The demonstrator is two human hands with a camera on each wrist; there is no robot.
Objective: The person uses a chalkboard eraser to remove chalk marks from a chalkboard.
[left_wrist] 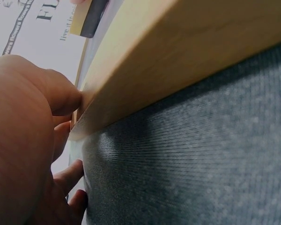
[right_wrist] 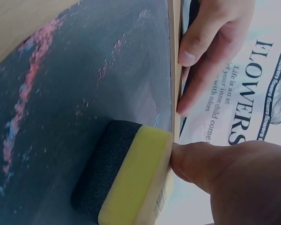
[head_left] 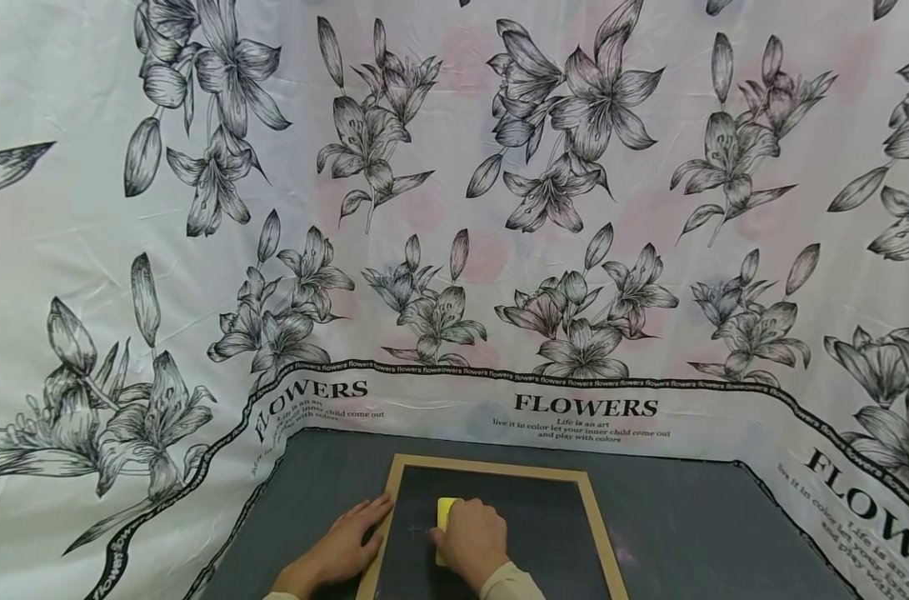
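A small chalkboard [head_left: 529,521] with a pale wooden frame [head_left: 491,467] lies on the grey tabletop. My right hand [head_left: 475,537] grips a yellow chalkboard eraser [right_wrist: 138,176], its black felt side against the board's dark surface. Pink and blue chalk dust [right_wrist: 25,93] is strewn over the board in the right wrist view, thickest along one side. My left hand [head_left: 343,542] rests at the frame's left side, fingers extended; in the left wrist view its thumb [left_wrist: 63,93] touches the outer edge of the wood.
Grey ribbed cloth [head_left: 686,517] covers the table around the board. Behind and at both sides hangs a white curtain [head_left: 454,208] printed with black lilies and the word FLOWERS. A faint pinkish smudge [head_left: 625,552] marks the cloth right of the frame.
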